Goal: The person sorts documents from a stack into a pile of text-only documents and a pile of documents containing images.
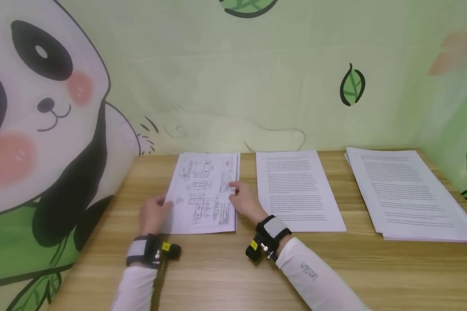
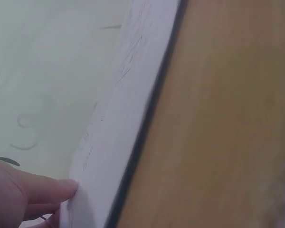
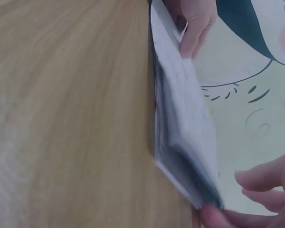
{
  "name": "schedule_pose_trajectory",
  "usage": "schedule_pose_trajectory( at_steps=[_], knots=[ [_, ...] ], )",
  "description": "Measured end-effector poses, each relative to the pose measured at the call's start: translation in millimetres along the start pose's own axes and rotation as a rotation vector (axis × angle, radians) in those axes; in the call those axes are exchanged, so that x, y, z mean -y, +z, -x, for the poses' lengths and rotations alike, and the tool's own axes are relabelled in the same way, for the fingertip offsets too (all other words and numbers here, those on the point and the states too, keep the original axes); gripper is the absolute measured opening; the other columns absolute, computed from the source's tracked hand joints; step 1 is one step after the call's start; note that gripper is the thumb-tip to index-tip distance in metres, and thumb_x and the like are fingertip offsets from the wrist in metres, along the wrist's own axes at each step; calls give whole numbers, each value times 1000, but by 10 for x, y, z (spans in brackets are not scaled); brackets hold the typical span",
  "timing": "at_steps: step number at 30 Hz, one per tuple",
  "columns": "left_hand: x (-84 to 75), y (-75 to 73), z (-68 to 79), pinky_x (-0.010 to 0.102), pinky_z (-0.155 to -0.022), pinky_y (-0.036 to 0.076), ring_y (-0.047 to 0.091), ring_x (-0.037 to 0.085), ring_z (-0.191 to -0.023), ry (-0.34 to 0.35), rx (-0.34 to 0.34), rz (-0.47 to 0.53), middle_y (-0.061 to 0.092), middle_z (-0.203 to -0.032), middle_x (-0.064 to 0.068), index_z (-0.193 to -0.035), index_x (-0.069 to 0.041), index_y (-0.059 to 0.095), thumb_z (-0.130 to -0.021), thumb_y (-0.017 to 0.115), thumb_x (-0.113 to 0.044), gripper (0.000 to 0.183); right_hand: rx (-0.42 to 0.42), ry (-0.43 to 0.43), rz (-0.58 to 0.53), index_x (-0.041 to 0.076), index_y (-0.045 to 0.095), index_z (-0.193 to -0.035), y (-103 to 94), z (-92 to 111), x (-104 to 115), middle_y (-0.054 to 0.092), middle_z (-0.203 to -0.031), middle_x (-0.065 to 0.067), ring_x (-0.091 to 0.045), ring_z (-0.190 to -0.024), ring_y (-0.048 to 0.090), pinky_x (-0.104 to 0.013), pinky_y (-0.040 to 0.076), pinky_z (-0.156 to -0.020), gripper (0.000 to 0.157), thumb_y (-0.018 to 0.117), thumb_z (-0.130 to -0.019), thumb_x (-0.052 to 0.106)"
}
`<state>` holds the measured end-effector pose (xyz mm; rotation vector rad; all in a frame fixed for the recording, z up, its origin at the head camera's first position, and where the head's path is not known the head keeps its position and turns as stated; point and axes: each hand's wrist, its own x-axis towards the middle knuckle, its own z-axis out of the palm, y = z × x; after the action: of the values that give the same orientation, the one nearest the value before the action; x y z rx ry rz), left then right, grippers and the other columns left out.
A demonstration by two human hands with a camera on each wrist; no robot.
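Note:
A stack of drawing sheets lies on the table, its top page printed with technical drawings. At its left edge my left hand grips the stack, thumb on the top page and fingers at the side. Beside the right edge is my right hand. In the right wrist view, a fingertip of the right hand touches the stack's corner while the thumb stands apart from it. The sheets there are uneven, with a gap between layers. The left wrist view shows the left thumb on the paper edge.
Right of the drawings lies a page of printed text. A thicker stack of text pages sits further right, its edges uneven. The wooden table meets a panda-printed wall cloth at the back.

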<state>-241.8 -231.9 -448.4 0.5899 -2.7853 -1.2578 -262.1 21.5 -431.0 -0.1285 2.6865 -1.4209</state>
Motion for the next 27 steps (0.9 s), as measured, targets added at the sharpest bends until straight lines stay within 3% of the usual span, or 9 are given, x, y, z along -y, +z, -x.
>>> schedule_pose_trajectory(
  at_steps=[4,6,12,14,17,21,27],
  knots=[
    [8,-12,0,56,-96,41,48,39,-119,-8,23,-11,53,-132,20,-132,-10,52,-91,53,-21,43,14,27,6,7,54,-130,0,32,55,56,-131,-19,-27,-106,55,-43,48,-93,43,56,-87,10],
    [2,-20,5,57,-96,41,47,38,-120,-13,30,2,52,-133,20,-132,-11,52,-92,52,-23,42,30,41,-17,8,53,-131,3,46,69,55,-132,-18,-29,-104,58,-45,49,-89,43,56,-88,12],
    [-30,-82,48,57,-98,40,44,38,-124,-47,25,47,48,-138,19,-134,-11,51,-95,46,-27,42,141,24,-51,10,52,-133,2,87,57,59,-126,-14,-23,-95,60,-27,46,-69,44,55,-90,21],
    [-35,-108,64,56,-99,39,43,38,-124,-49,33,58,47,-140,19,-135,-11,49,-96,44,-30,43,186,16,-74,11,49,-135,-26,103,36,60,-124,-13,-23,-93,62,-27,45,-66,46,54,-91,23],
    [-45,-147,87,57,-100,38,42,38,-126,-48,53,67,45,-141,18,-136,-11,47,-96,42,-35,47,234,-10,-86,11,46,-138,-115,133,1,57,-129,-13,-26,-106,59,-36,48,-80,49,53,-92,27],
    [-51,-172,91,58,-101,37,41,38,-127,-53,84,70,42,-144,18,-140,-13,41,-95,42,-43,54,252,-39,-78,11,45,-138,-313,155,-64,46,-143,-13,-29,-124,45,-50,38,-100,52,55,-91,29],
    [-75,-156,51,57,-101,39,43,35,-125,-2,50,84,44,-142,16,-141,-15,40,-95,43,-41,52,239,-65,-102,11,46,-137,-712,150,-112,46,-143,-13,-32,-132,40,-51,34,-109,49,54,-92,31]
  ],
)
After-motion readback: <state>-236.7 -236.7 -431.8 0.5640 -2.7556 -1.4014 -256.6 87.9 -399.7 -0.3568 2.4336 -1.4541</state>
